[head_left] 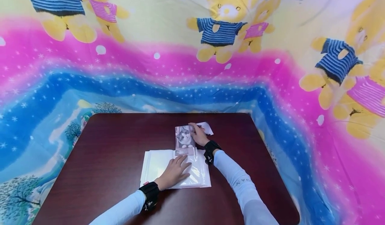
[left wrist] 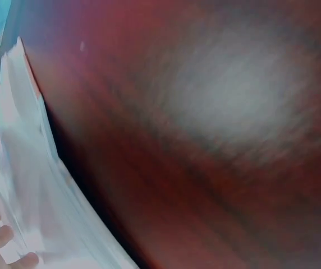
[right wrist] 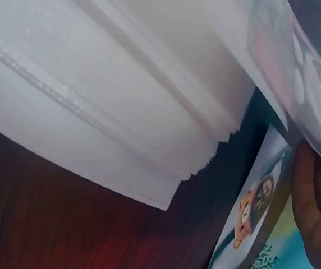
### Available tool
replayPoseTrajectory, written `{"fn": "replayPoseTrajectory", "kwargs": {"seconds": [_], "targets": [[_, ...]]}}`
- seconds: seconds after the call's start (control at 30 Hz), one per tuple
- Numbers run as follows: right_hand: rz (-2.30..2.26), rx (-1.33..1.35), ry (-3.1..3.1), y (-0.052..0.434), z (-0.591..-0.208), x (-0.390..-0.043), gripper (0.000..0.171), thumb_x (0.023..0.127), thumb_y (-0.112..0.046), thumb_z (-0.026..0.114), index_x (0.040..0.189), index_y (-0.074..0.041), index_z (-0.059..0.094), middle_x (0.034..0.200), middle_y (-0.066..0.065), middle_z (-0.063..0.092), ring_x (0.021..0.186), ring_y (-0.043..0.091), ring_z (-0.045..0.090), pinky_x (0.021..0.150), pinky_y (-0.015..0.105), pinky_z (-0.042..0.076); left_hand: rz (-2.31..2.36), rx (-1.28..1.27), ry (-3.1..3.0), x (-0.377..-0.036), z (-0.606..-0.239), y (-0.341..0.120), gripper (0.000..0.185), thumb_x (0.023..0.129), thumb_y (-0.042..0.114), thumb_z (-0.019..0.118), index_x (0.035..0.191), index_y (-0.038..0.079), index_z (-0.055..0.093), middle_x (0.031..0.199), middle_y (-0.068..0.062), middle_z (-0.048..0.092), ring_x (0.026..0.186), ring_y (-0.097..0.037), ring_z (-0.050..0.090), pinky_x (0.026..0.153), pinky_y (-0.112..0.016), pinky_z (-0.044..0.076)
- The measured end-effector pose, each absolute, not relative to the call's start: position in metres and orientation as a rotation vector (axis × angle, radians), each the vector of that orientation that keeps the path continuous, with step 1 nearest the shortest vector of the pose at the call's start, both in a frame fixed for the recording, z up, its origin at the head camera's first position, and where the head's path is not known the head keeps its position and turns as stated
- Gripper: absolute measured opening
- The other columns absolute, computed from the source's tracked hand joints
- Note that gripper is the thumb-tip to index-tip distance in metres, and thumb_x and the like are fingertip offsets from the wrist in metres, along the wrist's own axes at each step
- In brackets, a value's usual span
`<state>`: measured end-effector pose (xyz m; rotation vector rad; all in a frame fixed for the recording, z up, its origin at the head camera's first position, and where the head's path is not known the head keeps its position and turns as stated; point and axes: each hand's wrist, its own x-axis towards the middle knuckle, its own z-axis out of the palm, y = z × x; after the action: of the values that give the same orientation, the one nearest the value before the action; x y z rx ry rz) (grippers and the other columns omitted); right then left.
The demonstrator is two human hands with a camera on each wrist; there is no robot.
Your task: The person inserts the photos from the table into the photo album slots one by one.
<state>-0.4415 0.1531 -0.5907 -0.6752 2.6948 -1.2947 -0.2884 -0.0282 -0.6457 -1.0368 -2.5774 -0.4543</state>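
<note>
An open photo album [head_left: 159, 163] with clear plastic sleeves lies on the table. My left hand [head_left: 173, 172] rests on its right-hand page, fingers spread, and in the left wrist view its fingertips [left wrist: 2, 236] lie on the white sheets. A photo of a grey-and-white cat [head_left: 182, 137] sticks out past the page's far edge, its lower end inside a sleeve. My right hand [head_left: 199, 136] pinches the photo by its upper right side. In the right wrist view the photo [right wrist: 312, 78] stands raised, thumb and fingers [right wrist: 306, 190] at its edge.
Just behind my right hand, another picture [head_left: 207, 128] lies on the dark reddish-brown table [head_left: 120, 141]; the right wrist view shows a small brown bear figure on this picture [right wrist: 250, 207]. A patterned cloth [head_left: 168, 71] hangs around the table's far side and both ends.
</note>
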Motion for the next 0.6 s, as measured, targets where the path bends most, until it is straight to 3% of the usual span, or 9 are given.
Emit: {"fn": "replayPoseTrajectory", "kwargs": {"seconds": [0.2, 0.43, 0.6], "targets": [[-1.386, -0.713, 2.688, 0.159, -0.596, -0.441, 0.032, 0.103, 0.002, 0.045, 0.134, 0.005, 0.051, 0.112, 0.023, 0.059, 0.082, 0.028, 0.056, 0.074, 0.037, 0.041, -0.499, -1.128, -2.596, -0.270, -0.642, -0.031, 0.059, 0.086, 0.052, 0.072, 0.131, 0.016, 0.062, 0.141, -0.017, 0.049, 0.125, -0.032, 0.045, 0.084, -0.048, 0.042], [-1.455, -0.659, 2.662, 0.171, -0.601, -0.441, 0.030, 0.104, 0.000, 0.044, 0.132, 0.004, 0.053, 0.087, 0.021, 0.058, 0.061, 0.034, 0.054, 0.058, 0.037, 0.049, -0.482, -1.127, -2.601, -0.262, -0.643, -0.035, 0.059, 0.085, 0.052, 0.072, 0.130, 0.015, 0.063, 0.142, -0.017, 0.048, 0.125, -0.033, 0.044, 0.086, -0.047, 0.040], [-1.471, -0.741, 2.659, 0.175, -0.605, -0.441, 0.029, 0.103, 0.002, 0.045, 0.130, 0.005, 0.054, 0.103, 0.020, 0.058, 0.068, 0.035, 0.055, 0.061, 0.035, 0.049, -0.480, -1.129, -2.563, -0.260, -0.646, -0.035, 0.056, 0.086, 0.048, 0.073, 0.131, 0.016, 0.063, 0.141, -0.017, 0.049, 0.125, -0.032, 0.046, 0.086, -0.046, 0.041]]}}
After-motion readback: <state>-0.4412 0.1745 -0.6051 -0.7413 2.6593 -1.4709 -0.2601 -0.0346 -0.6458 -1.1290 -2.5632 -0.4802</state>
